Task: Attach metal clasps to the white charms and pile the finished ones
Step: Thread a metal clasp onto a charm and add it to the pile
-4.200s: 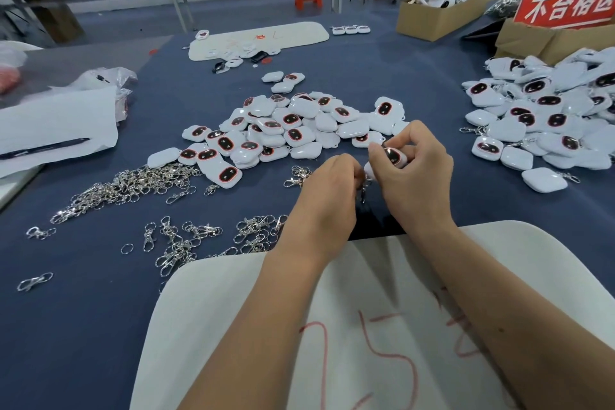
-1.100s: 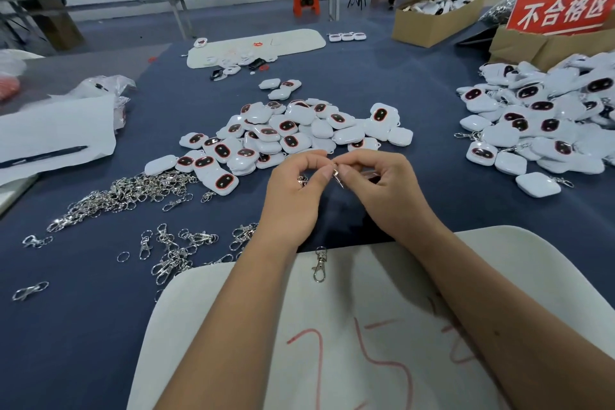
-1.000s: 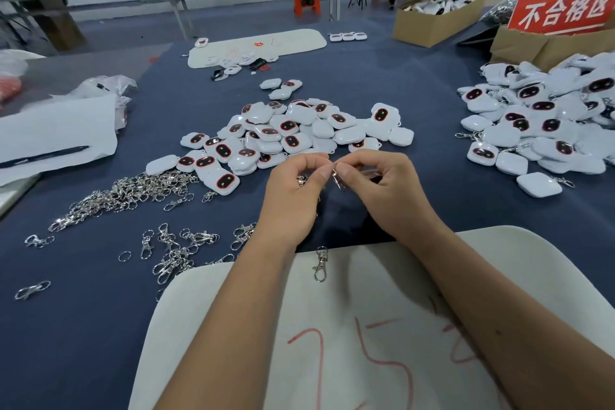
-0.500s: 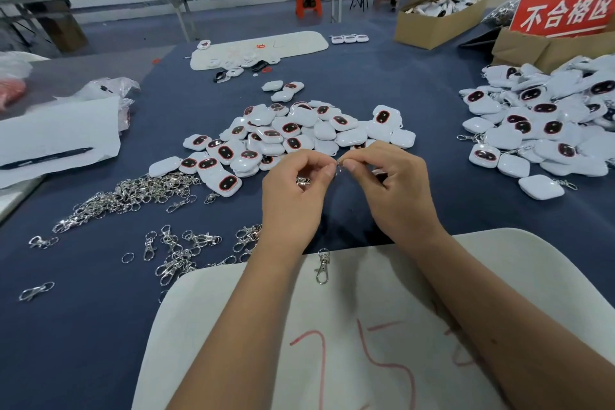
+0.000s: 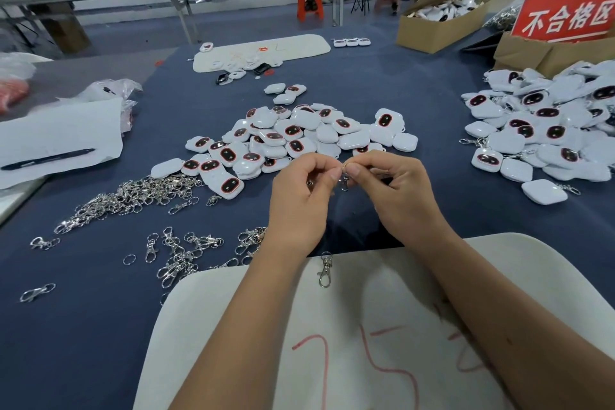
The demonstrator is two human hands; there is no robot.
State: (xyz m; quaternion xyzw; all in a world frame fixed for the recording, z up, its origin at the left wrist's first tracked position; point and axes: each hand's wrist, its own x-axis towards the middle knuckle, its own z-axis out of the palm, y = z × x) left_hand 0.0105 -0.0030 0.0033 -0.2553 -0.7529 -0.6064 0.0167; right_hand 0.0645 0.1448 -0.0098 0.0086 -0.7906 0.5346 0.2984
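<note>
Since four seconds ago we have dropped the charm; now our left hand (image 5: 299,196) and right hand (image 5: 396,190) pinch one clasp (image 5: 344,178) between fingertips. Finished pile (image 5: 545,130) sits right; many bare charms (image 5: 299,136) and clasps (image 5: 133,193) remain.

Bright, even light; soft shadows; wide-angle edge distortion.

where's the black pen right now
In the head view the black pen lies at the far left, on the white paper sheet, beyond the heap of loose metal clasps and beside a crumpled plastic bag.
</note>
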